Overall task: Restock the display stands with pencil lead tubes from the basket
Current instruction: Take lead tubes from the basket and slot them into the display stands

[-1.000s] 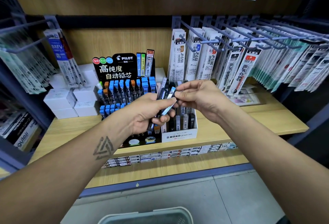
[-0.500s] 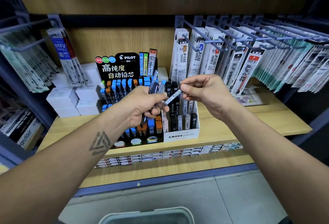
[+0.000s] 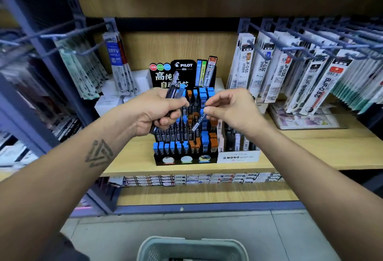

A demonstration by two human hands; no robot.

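A grey basket [image 3: 192,247] sits on the floor at the bottom edge of the view, below both forearms. Above it, the left hand [image 3: 157,111] grips a bundle of lead tubes [image 3: 176,90] that fan upward, while the right hand [image 3: 230,111] pinches a single lead tube [image 3: 198,124] by its upper end, tilted down toward the left. Just behind the hands, the black Pilot display stand [image 3: 184,136] stands on the wooden shelf [image 3: 310,148], touching the white Mono stand [image 3: 238,156] on its right.
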